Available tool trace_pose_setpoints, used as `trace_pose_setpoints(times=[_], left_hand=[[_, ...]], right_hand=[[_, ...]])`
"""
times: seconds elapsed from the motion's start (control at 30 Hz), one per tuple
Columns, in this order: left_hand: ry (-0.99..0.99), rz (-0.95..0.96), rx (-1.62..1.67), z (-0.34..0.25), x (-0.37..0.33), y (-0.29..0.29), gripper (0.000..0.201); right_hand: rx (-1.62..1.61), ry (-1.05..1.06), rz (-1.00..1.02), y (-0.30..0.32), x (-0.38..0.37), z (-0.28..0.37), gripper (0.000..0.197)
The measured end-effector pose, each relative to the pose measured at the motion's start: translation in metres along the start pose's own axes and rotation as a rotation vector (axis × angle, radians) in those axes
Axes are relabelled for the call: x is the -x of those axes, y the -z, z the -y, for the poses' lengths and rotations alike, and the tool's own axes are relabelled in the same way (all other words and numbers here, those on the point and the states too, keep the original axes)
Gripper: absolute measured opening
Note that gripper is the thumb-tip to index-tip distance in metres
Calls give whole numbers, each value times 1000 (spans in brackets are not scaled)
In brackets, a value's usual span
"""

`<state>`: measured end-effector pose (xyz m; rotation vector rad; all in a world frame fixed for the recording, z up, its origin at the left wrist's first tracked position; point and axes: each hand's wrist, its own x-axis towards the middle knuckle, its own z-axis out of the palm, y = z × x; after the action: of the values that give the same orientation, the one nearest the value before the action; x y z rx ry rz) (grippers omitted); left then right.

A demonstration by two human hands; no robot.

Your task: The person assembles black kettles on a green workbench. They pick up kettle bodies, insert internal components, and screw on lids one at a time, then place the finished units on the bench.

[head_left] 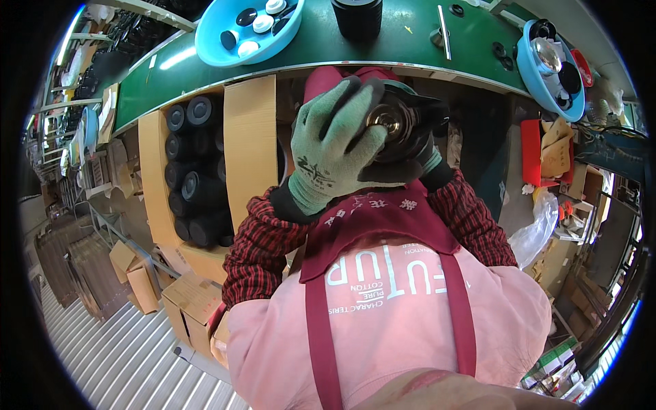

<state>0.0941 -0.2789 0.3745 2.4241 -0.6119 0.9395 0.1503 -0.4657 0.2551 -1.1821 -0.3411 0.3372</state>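
Fingers of your gloved left hand are bent and a little spread over the left side of a dark round piece in the head view, with the thumb along its lower edge, so that hand is clamped on it. One fingertip lies just beside the shiny centre, and the black part jutting out to the right stays clear of these fingers. Your right hand is at the lower right of the piece, mostly hidden by it; you cannot tell from here how its fingers stand. You have the piece in front of your dark red apron, on the near side of the green bench. To your left, a cardboard box holds black cylinders; a blue basin sits on the bench beyond your left hand.
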Motion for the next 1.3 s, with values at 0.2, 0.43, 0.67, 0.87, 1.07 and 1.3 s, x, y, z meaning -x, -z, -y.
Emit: trace_pose_setpoints(times=[0.2, 0.43, 0.67, 0.87, 1.07, 1.3], left_hand=[[-53, 15, -22, -9, 21, 12, 30], [-49, 96, 28, -9, 18, 15, 45], [2, 46, 225, 2, 17, 16, 93], [-260, 191, 176, 12, 15, 25, 45], [-265, 260, 185, 1, 8, 23, 51], [-245, 186, 166, -7, 14, 11, 55]], right_hand=[[158, -30, 32, -1, 13, -12, 65], [-47, -244, -49, -3, 37, -25, 66], [118, -64, -58, 24, 49, -57, 73], [199, -37, -6, 30, 48, -51, 73], [212, -51, 5, 34, 51, -45, 72], [180, -47, 34, 51, 40, -45, 71]])
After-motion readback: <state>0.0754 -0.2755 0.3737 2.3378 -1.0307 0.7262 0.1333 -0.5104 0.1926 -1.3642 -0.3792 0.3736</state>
